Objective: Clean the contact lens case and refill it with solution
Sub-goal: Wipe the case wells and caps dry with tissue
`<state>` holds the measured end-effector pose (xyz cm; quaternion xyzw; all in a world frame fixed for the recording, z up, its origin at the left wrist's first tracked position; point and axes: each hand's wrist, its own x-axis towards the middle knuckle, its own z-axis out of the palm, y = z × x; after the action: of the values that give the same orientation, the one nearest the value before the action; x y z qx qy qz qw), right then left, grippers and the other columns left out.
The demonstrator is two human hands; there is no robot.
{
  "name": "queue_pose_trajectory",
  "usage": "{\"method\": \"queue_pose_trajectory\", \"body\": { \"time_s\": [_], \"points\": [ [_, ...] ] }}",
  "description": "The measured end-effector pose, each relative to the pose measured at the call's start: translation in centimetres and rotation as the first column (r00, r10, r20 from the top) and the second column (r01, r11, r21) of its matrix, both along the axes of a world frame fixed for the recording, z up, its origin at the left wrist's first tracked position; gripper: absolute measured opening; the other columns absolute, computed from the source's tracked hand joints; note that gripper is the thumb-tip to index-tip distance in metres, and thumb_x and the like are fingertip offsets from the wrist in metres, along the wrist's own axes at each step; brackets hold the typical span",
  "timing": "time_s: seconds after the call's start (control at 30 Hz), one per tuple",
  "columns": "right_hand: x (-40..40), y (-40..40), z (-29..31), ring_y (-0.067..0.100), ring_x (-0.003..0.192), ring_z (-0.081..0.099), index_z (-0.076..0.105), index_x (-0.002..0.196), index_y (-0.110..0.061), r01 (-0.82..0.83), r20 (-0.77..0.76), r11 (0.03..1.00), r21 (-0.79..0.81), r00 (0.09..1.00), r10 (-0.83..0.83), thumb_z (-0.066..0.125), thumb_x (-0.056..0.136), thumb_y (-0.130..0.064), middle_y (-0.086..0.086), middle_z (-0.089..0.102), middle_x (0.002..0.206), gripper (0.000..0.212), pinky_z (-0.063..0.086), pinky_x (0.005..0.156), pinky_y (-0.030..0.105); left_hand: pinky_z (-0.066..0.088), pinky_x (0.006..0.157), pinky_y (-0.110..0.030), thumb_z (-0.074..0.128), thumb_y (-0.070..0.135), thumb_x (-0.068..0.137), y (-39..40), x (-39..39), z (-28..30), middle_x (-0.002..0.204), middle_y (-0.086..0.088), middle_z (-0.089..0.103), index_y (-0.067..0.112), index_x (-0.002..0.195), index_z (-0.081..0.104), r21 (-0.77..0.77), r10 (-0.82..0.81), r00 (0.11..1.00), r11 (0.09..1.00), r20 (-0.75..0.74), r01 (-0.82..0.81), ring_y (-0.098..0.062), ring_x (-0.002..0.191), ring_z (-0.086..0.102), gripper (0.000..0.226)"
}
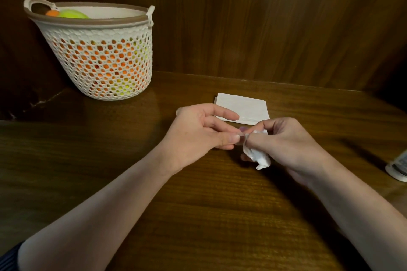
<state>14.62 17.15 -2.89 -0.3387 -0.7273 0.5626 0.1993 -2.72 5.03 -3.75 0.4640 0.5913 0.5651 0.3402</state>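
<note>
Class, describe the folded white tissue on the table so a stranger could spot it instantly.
Start at the white mesh basket of orange and green balls at the dark wooden table's back left. Look right, just beyond the person's two hands: the flat folded white paper tissue lies there. Unlike the crumpled white tissue the right hand grips, it is smooth and rectangular.

Home setting, dark wooden table (198, 215), wood-panelled wall (264, 17), white woven basket (103, 61) of balls

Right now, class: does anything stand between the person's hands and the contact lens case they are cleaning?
Only the wipe. The left hand pinches the small clear lens case directly, while the right hand presses a crumpled white tissue against it. Nothing else visible intervenes; the folded tissue lies beyond the hands.
</note>
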Motion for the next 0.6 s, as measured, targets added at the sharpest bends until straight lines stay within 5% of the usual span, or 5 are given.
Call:
{"method": "queue_pose_trajectory", "body": {
  "time_s": [0.2, 0.4, 0.6],
  "points": [
    [0.34, 0.21, 0.59, 0.026, 0.092, 0.083, 0.087, 0.096, -0.016, -0.077, -0.036, 0.995, -0.067, 0.997, 0.075, 0.084, 0.090, -0.010, 0.012, 0.085, 0.096, 0.009, 0.065, 0.080, 0.033, 0.067, 0.077, -0.030, 0.086, 0.004, 0.086, -0.18, -0.51, 0.15, 0.097, -0.002, 0.084, 0.019, 0.118, 0.074, 0.000, 0.044, 0.999, 0.999, 0.029, -0.044, -0.019, 0.090, 0.083, 0.037],
    [0.03, 0.22, 0.26, 0.023, 0.094, 0.080, 0.087, 0.081, -0.021, 0.027, 0.021, 0.995, 0.098, 0.999, -0.030, 0.086, 0.081, -0.011, 0.004, 0.084, 0.088, 0.010, 0.064, 0.083, 0.040, 0.067, 0.077, -0.031, 0.086, 0.001, 0.086, -0.01, 0.15, 0.04, 0.094, 0.001, 0.084, 0.019, 0.113, 0.076, -0.022, 0.009, 1.000, 1.000, -0.020, -0.010, -0.017, 0.089, 0.082, 0.034],
    [0.09, 0.14, 0.36, 0.017, 0.093, 0.081, 0.087, 0.090, -0.030, 0.027, -0.090, 0.999, 0.029, 0.996, -0.024, 0.089, 0.084, -0.018, -0.001, 0.085, 0.095, 0.013, 0.063, 0.083, 0.035, 0.067, 0.083, -0.035, 0.084, 0.002, 0.089, 0.13, -0.14, -0.22, 0.102, 0.001, 0.082, 0.017, 0.117, 0.077, -0.011, 0.076, 0.997, 0.997, 0.013, -0.076, -0.015, 0.096, 0.081, 0.033]
  ]
}}
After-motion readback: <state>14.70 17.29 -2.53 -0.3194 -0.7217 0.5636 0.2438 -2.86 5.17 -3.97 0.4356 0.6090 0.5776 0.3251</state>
